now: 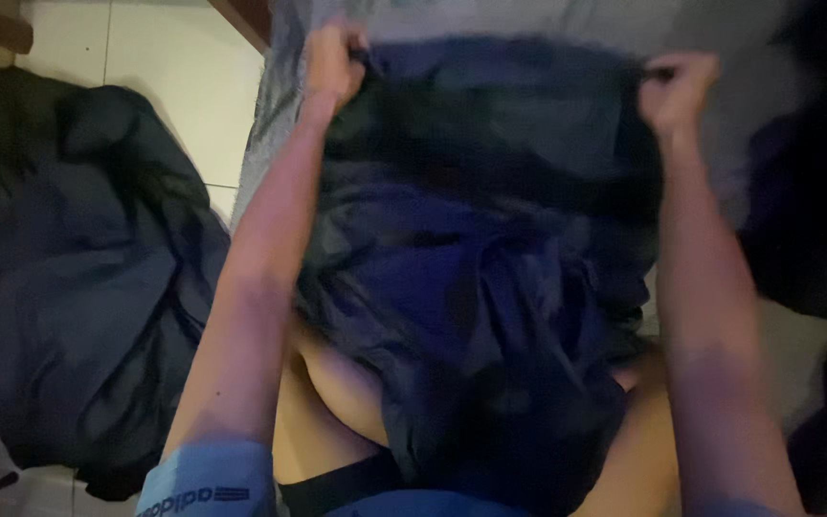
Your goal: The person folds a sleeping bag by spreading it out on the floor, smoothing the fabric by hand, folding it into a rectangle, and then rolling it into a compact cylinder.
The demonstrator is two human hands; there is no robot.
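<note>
Across the grey bed [528, 24] in front of you lies a dark blue garment [490, 287], and both your hands have hold of its far edge. Your left hand [334, 59] is closed in a fist on the far left corner of the cloth, knuckles up, with the fabric bunched inside the grip. Your right hand [674, 88] is likewise clenched tight on the far right corner, a small fold of cloth pinched under the fingers. Between the two fists the top edge of the garment is pulled fairly straight across the bed, while the rest of it hangs back toward you in loose, crumpled folds that cover your lap and reach down to your bare knees. Both forearms run along the garment's sides, left and right, with the cloth between them.

Off the bed's left edge, a second heap of dark clothing [78, 287] lies spread on the pale tiled floor [174, 77], well apart from your left hand. Near the right edge of the bed sits another dark pile [815, 191], too blurred and dim for me to tell what it is.
</note>
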